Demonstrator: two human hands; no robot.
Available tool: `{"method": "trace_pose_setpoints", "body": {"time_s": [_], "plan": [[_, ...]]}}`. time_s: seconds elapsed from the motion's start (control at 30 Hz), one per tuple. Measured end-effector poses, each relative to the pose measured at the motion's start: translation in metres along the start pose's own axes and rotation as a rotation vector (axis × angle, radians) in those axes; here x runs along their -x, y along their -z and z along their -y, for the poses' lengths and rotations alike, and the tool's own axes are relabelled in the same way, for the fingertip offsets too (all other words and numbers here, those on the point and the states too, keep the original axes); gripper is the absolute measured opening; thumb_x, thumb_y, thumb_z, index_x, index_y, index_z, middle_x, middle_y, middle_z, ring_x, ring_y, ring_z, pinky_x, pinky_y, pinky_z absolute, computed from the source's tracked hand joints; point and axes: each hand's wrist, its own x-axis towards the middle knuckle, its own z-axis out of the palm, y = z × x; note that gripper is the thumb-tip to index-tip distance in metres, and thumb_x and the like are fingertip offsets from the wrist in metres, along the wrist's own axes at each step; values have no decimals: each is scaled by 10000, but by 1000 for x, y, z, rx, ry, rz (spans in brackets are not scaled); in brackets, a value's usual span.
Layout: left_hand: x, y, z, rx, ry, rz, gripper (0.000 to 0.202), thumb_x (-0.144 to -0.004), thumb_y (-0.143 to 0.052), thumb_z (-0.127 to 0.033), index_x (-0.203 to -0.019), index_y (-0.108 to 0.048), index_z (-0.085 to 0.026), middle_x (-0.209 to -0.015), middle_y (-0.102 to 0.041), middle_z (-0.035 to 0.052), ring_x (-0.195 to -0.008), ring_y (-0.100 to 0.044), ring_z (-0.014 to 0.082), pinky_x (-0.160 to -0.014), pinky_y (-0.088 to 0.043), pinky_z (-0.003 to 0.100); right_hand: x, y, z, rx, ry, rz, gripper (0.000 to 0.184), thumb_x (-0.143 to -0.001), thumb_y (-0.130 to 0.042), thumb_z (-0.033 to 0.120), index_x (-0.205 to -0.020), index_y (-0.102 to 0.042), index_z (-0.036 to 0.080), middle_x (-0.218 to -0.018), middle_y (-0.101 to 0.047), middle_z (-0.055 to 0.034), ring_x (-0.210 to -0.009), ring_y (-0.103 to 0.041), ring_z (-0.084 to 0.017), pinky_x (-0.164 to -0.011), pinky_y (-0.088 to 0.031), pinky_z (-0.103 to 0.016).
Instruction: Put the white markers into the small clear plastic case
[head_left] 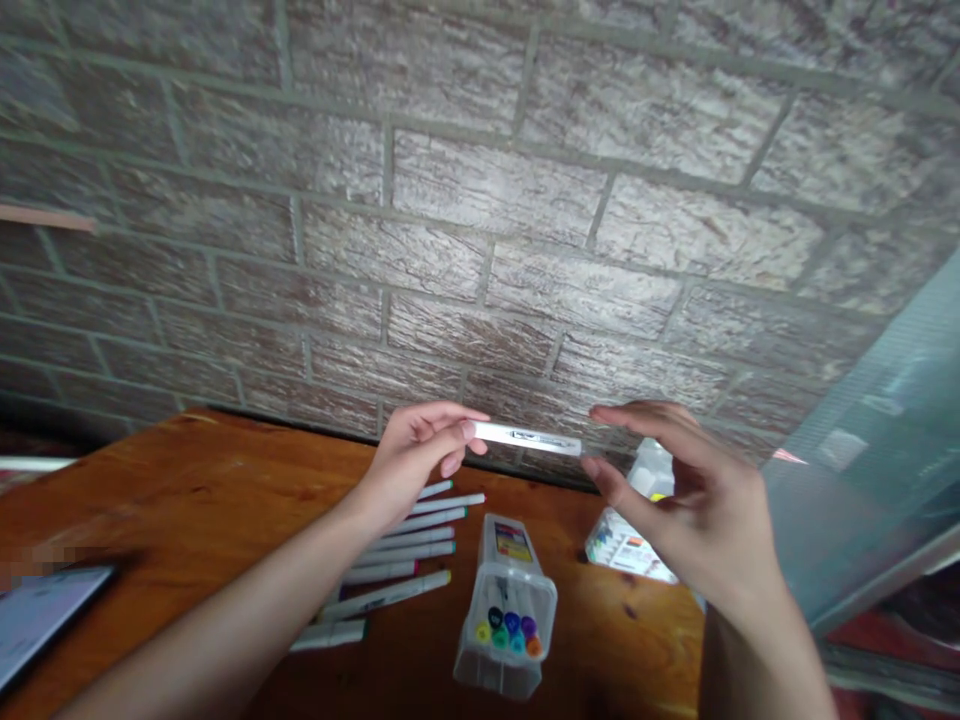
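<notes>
My left hand (431, 440) pinches one end of a white marker pen (529, 439), which lies level above the back of the table. At the pen's other end, my right hand (690, 500) has thumb and forefinger spread apart, with nothing gripped between them. The thumb tip is close to the pen's end; whether it touches I cannot tell. Below the hands stands a clear plastic case (517, 580) holding several markers with coloured ends. Several loose markers (424, 520) with coloured tips lie in a row to its left, partly hidden by my left forearm.
A second clear container (630, 545) with a printed label stands behind my right hand. A tablet-like screen (49, 610) rests at the left of the wooden table (172, 500). A brick wall (450, 250) rises behind, and a translucent panel (862, 450) is at right.
</notes>
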Motion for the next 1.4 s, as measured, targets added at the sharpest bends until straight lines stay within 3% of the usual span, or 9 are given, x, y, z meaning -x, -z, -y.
{"method": "trace_pose_setpoints", "body": {"time_s": [0.2, 0.4, 0.57, 0.7, 0.87, 1.0, 1.17, 1.4], "plan": [[-9, -13, 3, -12, -6, -37, 209, -805, -859, -303, -935, -853, -139, -697, -773, 80, -479, -465, 67, -477, -328, 206, 4, -2, -9, 131, 160, 82, 370, -895, -815, 158, -1244, -724, 239, -1092, -778, -88, -1046, -677, -283, -907, -553, -434], [-9, -12, 14, -91, -4, 45, 188, -872, -830, -324, -982, -859, -173, -708, -776, 72, -480, -465, 65, -472, -330, 197, 7, -18, -16, 174, 212, 129, 312, -919, -787, 125, -1211, -721, 211, -1085, -789, -102, -997, -680, -277, -868, -566, -449], [0, -12, 4, -193, -35, 79, 144, -883, -819, -308, -954, -855, -188, -696, -793, 74, -493, -554, 97, -474, -410, 200, 7, -29, -18, 202, 253, 135, 287, -918, -774, 85, -1181, -717, 186, -1036, -797, -88, -953, -678, -261, -853, -552, -436], [9, -13, -1, -317, -122, 81, 122, -882, -812, -274, -973, -844, -200, -700, -786, 58, -581, -664, 145, -536, -496, 229, 9, -37, -20, 216, 267, 144, 295, -922, -763, 84, -1203, -713, 161, -1028, -795, -97, -962, -685, -266, -849, -552, -434], [19, -19, -1, -467, -279, 152, 196, -855, -833, -216, -1048, -821, -186, -668, -729, 8, -556, -631, 123, -538, -518, 217, 11, -44, -24, 176, 258, 184, 282, -936, -748, 102, -1211, -712, 155, -1033, -790, -110, -979, -691, -282, -836, -554, -443], [23, -22, -4, -588, -418, 200, 134, -880, -816, -173, -1014, -816, -169, -686, -738, 3, -560, -629, 98, -546, -520, 184, 11, -46, -25, 107, 234, 205, 251, -946, -737, 105, -1188, -718, 167, -1042, -795, -96, -991, -691, -267, -863, -556, -433], [22, -22, -5, -601, -589, 217, 161, -871, -809, -100, -1022, -808, -153, -751, -740, 4, -590, -629, 78, -566, -517, 162, 13, -48, -23, 39, 248, 204, 236, -947, -750, 123, -1178, -722, 159, -1051, -801, -97, -986, -690, -263, -865, -559, -425], [21, -22, -6, -613, -641, 226, 161, -865, -816, -88, -1024, -807, -113, -773, -708, 19, -602, -610, 69, -569, -505, 157, 12, -48, -20, 3, 238, 204, 226, -933, -755, 93, -1147, -721, 158, -1038, -797, -94, -976, -685, -256, -863, -554, -410]]}}
